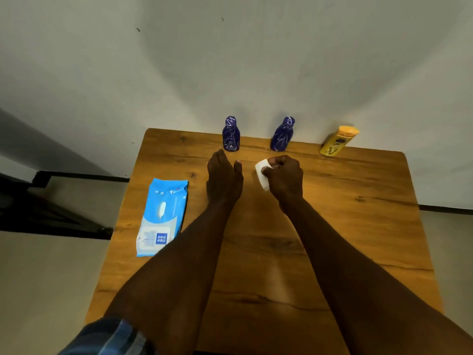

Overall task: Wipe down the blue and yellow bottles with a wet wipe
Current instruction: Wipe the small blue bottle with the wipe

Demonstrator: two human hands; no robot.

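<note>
**Left hand closest to the first blue bottle**

Forearms reach from the near edge of the table (358,226) toward the bottles. Taking the left blue bottle (231,134) as the mark: the left hand (224,179), fingers straight and holding nothing, lies just in front of it, fingertips nearly touching its base. The right hand (284,179) pinches a folded wipe (262,172) to that bottle's right and nearer. All three bottles stand upright (the second blue bottle (282,135) and yellow bottle (337,142) farther right). A wipe pack (160,216) lies left and nearer.
</note>
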